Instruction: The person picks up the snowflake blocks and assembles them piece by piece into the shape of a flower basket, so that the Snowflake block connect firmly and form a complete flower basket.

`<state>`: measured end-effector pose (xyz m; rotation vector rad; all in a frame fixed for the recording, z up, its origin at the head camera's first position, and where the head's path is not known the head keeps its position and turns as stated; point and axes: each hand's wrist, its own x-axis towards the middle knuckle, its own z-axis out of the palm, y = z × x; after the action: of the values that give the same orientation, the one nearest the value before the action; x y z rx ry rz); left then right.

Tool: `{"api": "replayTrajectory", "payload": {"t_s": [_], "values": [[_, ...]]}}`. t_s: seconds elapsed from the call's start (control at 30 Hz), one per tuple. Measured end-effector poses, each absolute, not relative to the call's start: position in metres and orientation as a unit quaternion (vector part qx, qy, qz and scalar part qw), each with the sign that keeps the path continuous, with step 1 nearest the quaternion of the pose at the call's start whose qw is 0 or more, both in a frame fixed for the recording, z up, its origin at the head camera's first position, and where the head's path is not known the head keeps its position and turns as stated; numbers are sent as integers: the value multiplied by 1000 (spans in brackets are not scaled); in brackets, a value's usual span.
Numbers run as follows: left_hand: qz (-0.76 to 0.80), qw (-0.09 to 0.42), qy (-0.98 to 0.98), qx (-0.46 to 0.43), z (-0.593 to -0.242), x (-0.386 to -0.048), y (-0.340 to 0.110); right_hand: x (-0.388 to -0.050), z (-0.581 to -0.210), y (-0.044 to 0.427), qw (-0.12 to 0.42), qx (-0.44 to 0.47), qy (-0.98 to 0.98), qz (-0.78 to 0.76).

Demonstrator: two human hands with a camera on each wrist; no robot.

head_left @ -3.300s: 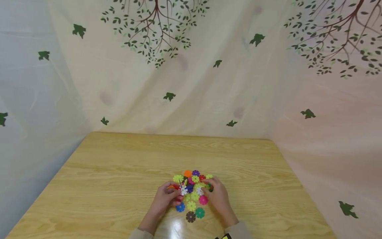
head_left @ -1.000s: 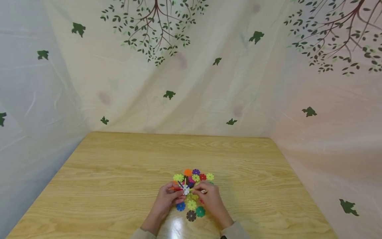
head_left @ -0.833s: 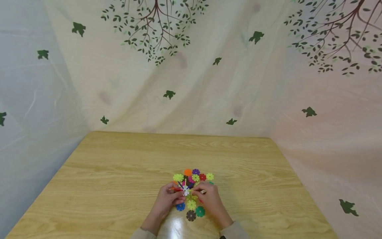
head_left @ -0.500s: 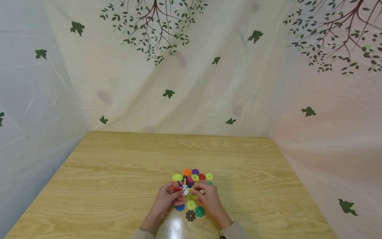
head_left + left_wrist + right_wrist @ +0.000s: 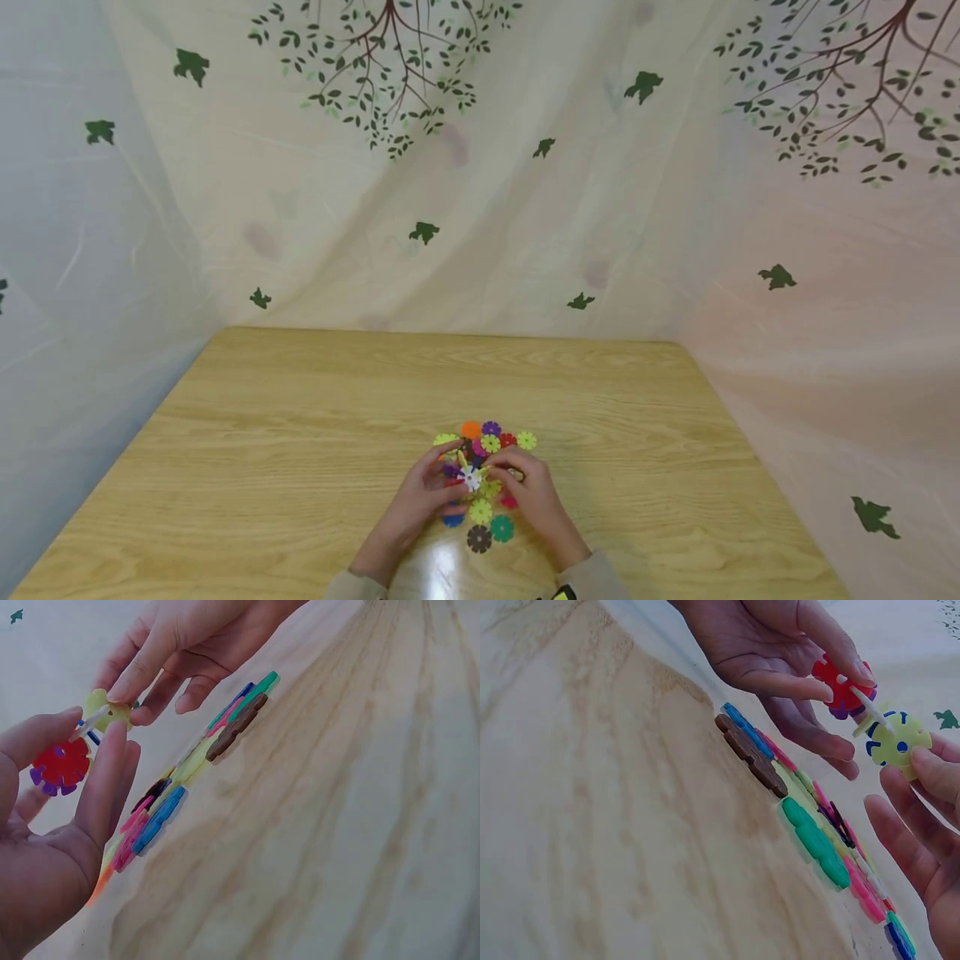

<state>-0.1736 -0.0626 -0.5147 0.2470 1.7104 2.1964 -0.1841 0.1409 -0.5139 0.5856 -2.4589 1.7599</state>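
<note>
Between the hands is a small build of interlocking flower-shaped plastic discs. A white disc (image 5: 469,477) faces up, with a red disc (image 5: 834,681), a purple one behind it, and a yellow disc (image 5: 891,750) joined around it. The left hand (image 5: 414,498) holds the build from the left, thumb below and index finger raised above; its fingertips touch near the white and red discs. With thumb and index finger, the right hand (image 5: 538,493) pinches the yellow disc. A blue disc shows partly behind the yellow one. Fingers hide some joints of the build.
Loose discs lie in a cluster under and around the hands, among them a brown disc (image 5: 479,538), a green disc (image 5: 502,527) and an orange disc (image 5: 471,430). They lie on a wooden table (image 5: 300,417). Printed cloth (image 5: 465,192) hangs behind and at both sides.
The right hand has come from the pile's right side to the build. In the last half second, the left fingers have spread and the index finger has risen; the build has turned slightly.
</note>
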Motion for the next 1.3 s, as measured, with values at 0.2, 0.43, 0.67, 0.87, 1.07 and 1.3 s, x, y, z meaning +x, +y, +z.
{"api": "replayTrajectory", "payload": {"t_s": [0.2, 0.43, 0.67, 0.87, 1.07, 1.3], "values": [[764, 186, 609, 105, -514, -171, -63, -183, -514, 142, 41, 220, -803, 552], [772, 170, 606, 92, -512, -169, -61, -183, -513, 142, 11, 135, -820, 557], [769, 154, 616, 79, -511, -168, -60, -187, -517, 151, 68, 102, -865, 486], [771, 146, 616, 64, -511, -168, -60, -188, -516, 155, 39, 91, -901, 422], [777, 147, 610, 57, -511, -168, -61, -189, -516, 156, 9, 79, -918, 389], [777, 153, 608, 51, -513, -169, -60, -188, -515, 156, 9, 74, -907, 414]]}}
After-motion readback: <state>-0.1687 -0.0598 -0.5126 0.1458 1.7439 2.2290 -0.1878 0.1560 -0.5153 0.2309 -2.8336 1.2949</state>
